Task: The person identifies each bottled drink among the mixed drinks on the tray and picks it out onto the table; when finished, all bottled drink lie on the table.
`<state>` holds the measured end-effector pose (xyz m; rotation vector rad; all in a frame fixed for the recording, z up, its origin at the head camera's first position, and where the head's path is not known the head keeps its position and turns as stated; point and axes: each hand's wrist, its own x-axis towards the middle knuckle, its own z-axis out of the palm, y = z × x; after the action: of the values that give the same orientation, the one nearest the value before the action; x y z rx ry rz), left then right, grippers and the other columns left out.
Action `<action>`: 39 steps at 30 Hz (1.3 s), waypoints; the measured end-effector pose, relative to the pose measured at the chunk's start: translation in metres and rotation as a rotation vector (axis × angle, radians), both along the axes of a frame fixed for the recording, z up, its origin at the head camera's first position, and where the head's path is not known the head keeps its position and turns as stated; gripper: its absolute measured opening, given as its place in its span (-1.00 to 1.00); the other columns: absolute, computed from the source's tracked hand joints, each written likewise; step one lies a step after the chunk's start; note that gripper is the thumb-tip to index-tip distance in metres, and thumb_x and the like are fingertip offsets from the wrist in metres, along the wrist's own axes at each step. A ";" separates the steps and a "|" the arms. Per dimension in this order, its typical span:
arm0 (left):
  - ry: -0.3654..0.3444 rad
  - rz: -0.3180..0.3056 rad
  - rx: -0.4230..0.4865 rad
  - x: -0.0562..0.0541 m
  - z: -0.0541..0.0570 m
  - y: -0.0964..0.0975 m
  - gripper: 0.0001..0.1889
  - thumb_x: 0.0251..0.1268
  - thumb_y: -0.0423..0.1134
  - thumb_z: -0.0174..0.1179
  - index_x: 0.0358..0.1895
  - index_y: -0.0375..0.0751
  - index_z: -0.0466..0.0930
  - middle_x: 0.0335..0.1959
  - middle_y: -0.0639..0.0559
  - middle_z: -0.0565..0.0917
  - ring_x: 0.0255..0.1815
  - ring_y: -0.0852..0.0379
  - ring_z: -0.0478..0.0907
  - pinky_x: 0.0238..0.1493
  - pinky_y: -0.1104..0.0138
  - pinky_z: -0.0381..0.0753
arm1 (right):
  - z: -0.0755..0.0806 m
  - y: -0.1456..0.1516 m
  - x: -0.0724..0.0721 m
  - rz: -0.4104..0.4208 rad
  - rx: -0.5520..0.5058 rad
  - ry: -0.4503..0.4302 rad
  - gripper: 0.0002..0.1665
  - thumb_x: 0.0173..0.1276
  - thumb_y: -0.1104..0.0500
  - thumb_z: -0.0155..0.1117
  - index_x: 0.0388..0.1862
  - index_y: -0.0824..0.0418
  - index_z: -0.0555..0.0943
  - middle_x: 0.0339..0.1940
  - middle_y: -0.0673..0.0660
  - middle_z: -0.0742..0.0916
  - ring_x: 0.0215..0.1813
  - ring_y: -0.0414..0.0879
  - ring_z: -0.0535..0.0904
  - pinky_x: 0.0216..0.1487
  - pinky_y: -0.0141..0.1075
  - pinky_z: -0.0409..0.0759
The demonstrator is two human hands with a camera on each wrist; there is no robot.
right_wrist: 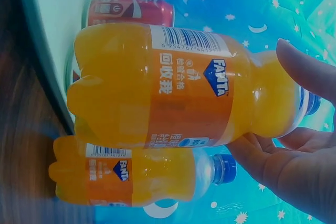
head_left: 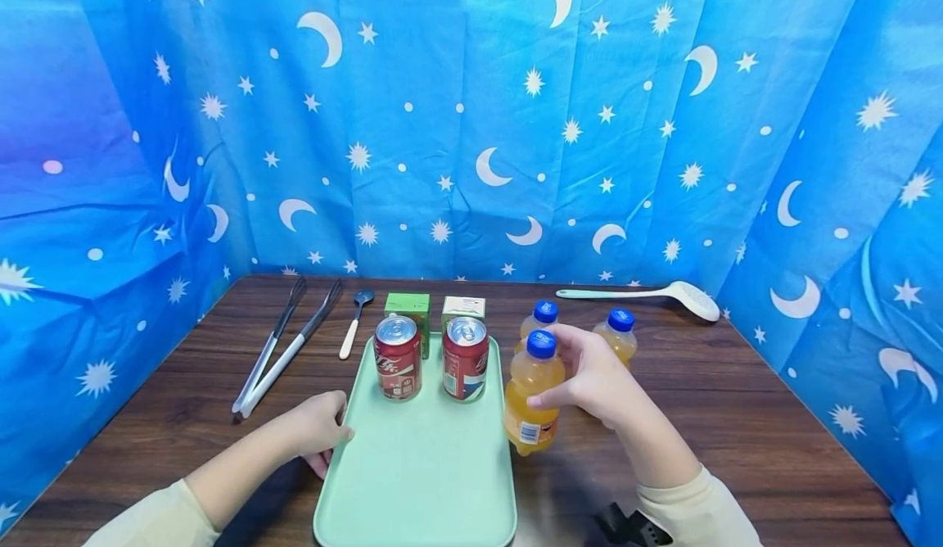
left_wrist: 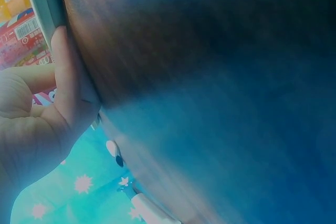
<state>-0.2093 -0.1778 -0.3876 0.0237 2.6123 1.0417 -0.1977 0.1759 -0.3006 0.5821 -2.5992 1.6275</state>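
On the table lies a pale green tray (head_left: pixel 420 465), with my left hand (head_left: pixel 317 428) gripping its left edge. The thumb shows over the rim and other fingers sit low beside it. My right hand (head_left: pixel 593 375) holds an orange Fanta bottle (head_left: pixel 530 379) around its upper part, thumb on the near side. That bottle is upright with a blue cap and overlaps the tray's right edge in the head view. In the right wrist view the bottle's base (right_wrist: pixel 79 87) shows close to the tray's rim. Two red cola cans (head_left: pixel 398 367) stand side by side at the tray's far end.
Behind the cans are a green box (head_left: pixel 408 305) and a white-topped box (head_left: pixel 464 305). Two more orange bottles (head_left: pixel 620 330) stand behind my right hand. Tongs (head_left: pixel 287 359) and a spoon (head_left: pixel 354 330) lie left, a skimmer (head_left: pixel 681 295) back right. A patterned blue cloth (head_left: pixel 442 121) surrounds the table.
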 end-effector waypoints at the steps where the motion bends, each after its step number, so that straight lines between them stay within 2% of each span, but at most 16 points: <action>1: 0.000 0.000 -0.001 0.000 0.000 0.000 -0.81 0.23 -0.50 0.11 -0.41 -0.33 0.26 -0.61 -0.24 0.48 -0.72 -0.01 0.54 -0.72 0.24 0.65 | 0.000 0.001 0.000 0.001 0.003 0.001 -0.15 -0.13 0.37 0.55 0.21 0.32 0.41 0.06 0.24 0.62 0.09 0.18 0.55 0.01 0.04 0.60; 7: -0.004 -0.003 -0.006 0.000 0.001 0.000 -0.81 0.23 -0.50 0.11 -0.41 -0.34 0.27 -0.62 -0.24 0.49 -0.73 -0.01 0.54 -0.71 0.24 0.65 | -0.004 0.006 -0.001 -0.002 0.032 0.014 -0.16 -0.14 0.39 0.54 0.20 0.32 0.42 0.06 0.24 0.62 0.09 0.19 0.54 0.03 0.08 0.57; 21: -0.020 -0.003 0.002 -0.001 -0.001 0.000 -0.84 0.24 -0.50 0.10 -0.37 -0.34 0.28 -0.61 -0.24 0.49 -0.71 -0.01 0.54 -0.70 0.23 0.66 | -0.011 0.011 0.003 -0.046 0.050 -0.070 -0.19 -0.18 0.45 0.52 0.15 0.30 0.44 0.04 0.20 0.63 0.09 0.20 0.53 0.02 0.10 0.57; 29: -0.021 0.006 0.018 -0.002 -0.002 -0.001 -0.85 0.24 -0.52 0.09 -0.36 -0.35 0.28 -0.59 -0.25 0.48 -0.70 -0.02 0.54 -0.70 0.22 0.66 | -0.015 0.013 0.004 -0.067 0.053 -0.075 -0.22 -0.21 0.48 0.51 0.09 0.27 0.45 0.01 0.17 0.64 0.10 0.19 0.53 0.03 0.13 0.56; 39: -0.028 0.004 0.018 -0.001 0.000 0.000 -0.84 0.24 -0.52 0.09 -0.36 -0.34 0.27 -0.60 -0.25 0.49 -0.71 -0.02 0.54 -0.70 0.22 0.66 | -0.016 0.013 0.004 -0.089 0.043 -0.124 -0.20 -0.22 0.48 0.52 0.10 0.27 0.45 0.02 0.16 0.63 0.11 0.20 0.51 0.02 0.15 0.55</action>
<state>-0.2104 -0.1774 -0.3879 0.0075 2.5790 1.0589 -0.1932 0.1893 -0.3170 0.3718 -2.7094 1.6356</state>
